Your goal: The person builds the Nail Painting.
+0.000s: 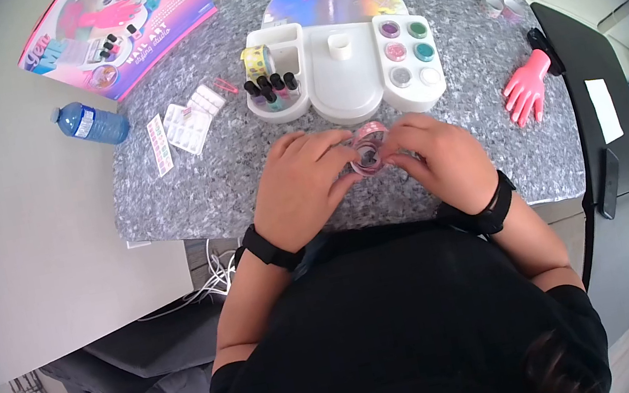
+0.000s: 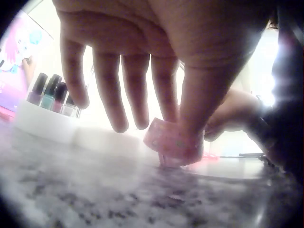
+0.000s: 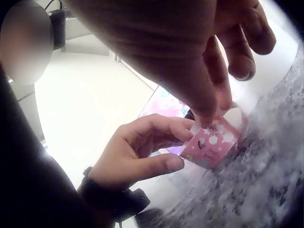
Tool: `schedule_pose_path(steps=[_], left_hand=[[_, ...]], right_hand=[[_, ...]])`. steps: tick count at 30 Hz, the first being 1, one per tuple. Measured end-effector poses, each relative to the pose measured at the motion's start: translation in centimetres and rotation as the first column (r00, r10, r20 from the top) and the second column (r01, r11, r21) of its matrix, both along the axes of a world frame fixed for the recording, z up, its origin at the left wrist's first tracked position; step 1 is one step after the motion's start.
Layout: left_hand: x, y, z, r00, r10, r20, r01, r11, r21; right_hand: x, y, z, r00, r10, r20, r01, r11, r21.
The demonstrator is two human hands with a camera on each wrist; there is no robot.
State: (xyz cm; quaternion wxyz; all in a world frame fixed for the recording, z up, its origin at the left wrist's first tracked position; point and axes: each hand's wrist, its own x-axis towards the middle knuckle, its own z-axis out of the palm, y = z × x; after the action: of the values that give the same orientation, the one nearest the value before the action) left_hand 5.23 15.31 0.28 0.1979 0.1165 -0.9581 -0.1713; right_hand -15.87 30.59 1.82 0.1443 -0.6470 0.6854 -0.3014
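Note:
A pink patterned band (image 1: pixel 372 159), coiled into a ring, stands near the front edge of the grey speckled table between both hands. The left hand (image 1: pixel 303 186) pinches its left side between thumb and index finger, the other fingers spread. On the opposite side the right hand (image 1: pixel 443 161) pinches the band with thumb and index finger. White spots show on the pink band (image 3: pixel 213 144) in the right wrist view. The left wrist view has the band (image 2: pixel 173 142) low over the tabletop, under the left thumb.
Behind the hands is a white station (image 1: pixel 347 94) with nail polish bottles (image 1: pixel 272 90), a yellow roll (image 1: pixel 257 62) and pots of glitter (image 1: pixel 396 51). Left are white trays (image 1: pixel 188 126), a sticker strip (image 1: pixel 159 145), a water bottle (image 1: pixel 91 124) and a box (image 1: pixel 117 33); right, a pink model hand (image 1: pixel 528 87).

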Motion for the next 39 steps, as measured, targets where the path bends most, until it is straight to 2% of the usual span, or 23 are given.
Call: schedule_pose_path(steps=[8, 11, 13, 16, 20, 22, 26, 29, 30, 32, 34, 36, 37, 38, 39], left_hand=[[-0.4, 0.0, 0.1, 0.999, -0.028, 0.022, 0.028, 1.000, -0.009], [-0.5, 0.0, 0.0, 1.000, -0.020, 0.013, 0.020, 1.000, 0.003], [-0.6, 0.0, -0.1, 1.000, -0.020, 0.010, 0.020, 1.000, 0.003], [-0.8, -0.1, -0.2, 1.000, -0.021, 0.008, 0.021, 1.000, 0.005], [-1.0, -0.1, -0.1, 1.000, -0.011, 0.013, 0.011, 1.000, 0.001], [-1.0, -0.1, -0.1, 1.000, -0.007, 0.018, 0.008, 1.000, -0.007], [-1.5, 0.0, 0.6, 0.997, -0.032, 0.068, 0.032, 0.999, 0.001], [-1.7, 0.1, 0.0, 0.997, -0.032, 0.067, 0.027, 0.997, 0.069], [-1.7, 0.2, 0.0, 0.997, -0.060, 0.045, 0.057, 0.996, 0.071], [-1.6, 0.1, 0.3, 0.998, -0.016, 0.066, 0.010, 0.996, 0.088], [-1.4, -0.1, 0.6, 0.995, -0.041, 0.094, 0.032, 0.995, 0.095], [-1.3, 0.0, 0.7, 0.981, -0.102, 0.166, 0.102, 0.995, 0.007], [-1.1, 0.1, 0.6, 0.981, -0.104, 0.162, 0.105, 0.994, 0.004], [-1.0, 0.2, 0.4, 0.962, -0.127, 0.244, 0.139, 0.990, -0.033], [-0.8, 0.4, 0.3, 0.935, -0.142, 0.324, 0.173, 0.982, -0.069]], right_hand=[[-0.1, -0.2, -0.1, 0.999, -0.035, 0.022, 0.035, 0.999, -0.005], [-0.2, -0.1, -0.2, 0.992, -0.112, 0.064, 0.107, 0.991, 0.074], [-0.7, 0.0, -0.8, 0.996, -0.072, -0.052, 0.073, 0.997, 0.015], [-1.2, 0.2, -1.5, 0.993, -0.039, -0.108, 0.044, 0.998, 0.040], [-1.6, 0.5, -0.9, 0.993, 0.009, -0.115, -0.002, 0.998, 0.061], [-1.9, 0.8, -0.1, 0.988, 0.092, -0.124, -0.072, 0.985, 0.155], [-1.2, 0.8, 0.6, 0.989, 0.114, -0.090, -0.099, 0.983, 0.157], [-1.8, 1.1, 0.3, 0.982, 0.187, 0.024, -0.188, 0.982, 0.010], [-2.7, 1.6, 1.1, 0.987, 0.160, 0.002, -0.160, 0.987, 0.016], [-4.6, 2.1, 3.2, 0.994, 0.091, 0.051, -0.096, 0.991, 0.094], [-8.7, 2.1, 4.2, 0.998, -0.042, 0.043, 0.044, 0.998, -0.039], [-12.9, 1.8, 7.3, 0.939, -0.310, -0.147, 0.308, 0.951, -0.039], [-16.6, 1.5, 7.1, 0.898, -0.381, -0.220, 0.367, 0.925, -0.103], [-20.5, 1.2, 6.3, 0.849, -0.413, -0.329, 0.367, 0.909, -0.195], [-23.5, 0.7, 5.9, 0.792, -0.456, -0.406, 0.439, 0.888, -0.140]])
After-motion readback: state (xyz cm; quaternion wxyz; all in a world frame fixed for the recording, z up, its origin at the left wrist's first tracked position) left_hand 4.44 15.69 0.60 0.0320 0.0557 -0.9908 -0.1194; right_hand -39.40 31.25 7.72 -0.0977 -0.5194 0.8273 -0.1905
